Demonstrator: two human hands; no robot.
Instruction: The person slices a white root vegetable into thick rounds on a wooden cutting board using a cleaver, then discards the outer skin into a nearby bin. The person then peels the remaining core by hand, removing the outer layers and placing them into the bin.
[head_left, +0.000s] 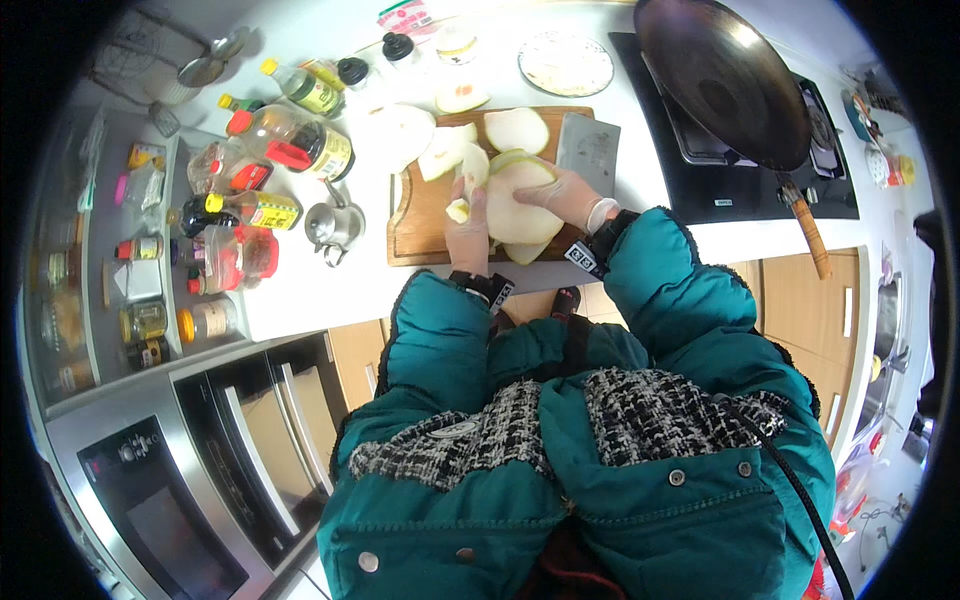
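My left hand (467, 234), in a thin clear glove, holds a small pale yellow piece (457, 210) against its fingers, beside a narrow pale slice (473, 166). My right hand (562, 196), gloved too, grips large pale slices with green rind (521, 202), perhaps of winter melon. Both hands are over a wooden cutting board (427, 234). More pale slices lie at the board's back (517, 130) and left (446, 152), and another (401, 139) overlaps its left edge. A cleaver's broad grey blade (589, 150) lies on the board's right side; its handle is not visible.
Left of the board stand a metal pot (335, 223) and several sauce bottles (315, 146). A round plate (566, 64) and a lidded jar (456, 45) are behind it. On the right, a large wok (727, 82) with a wooden handle rests over a black hob (694, 195).
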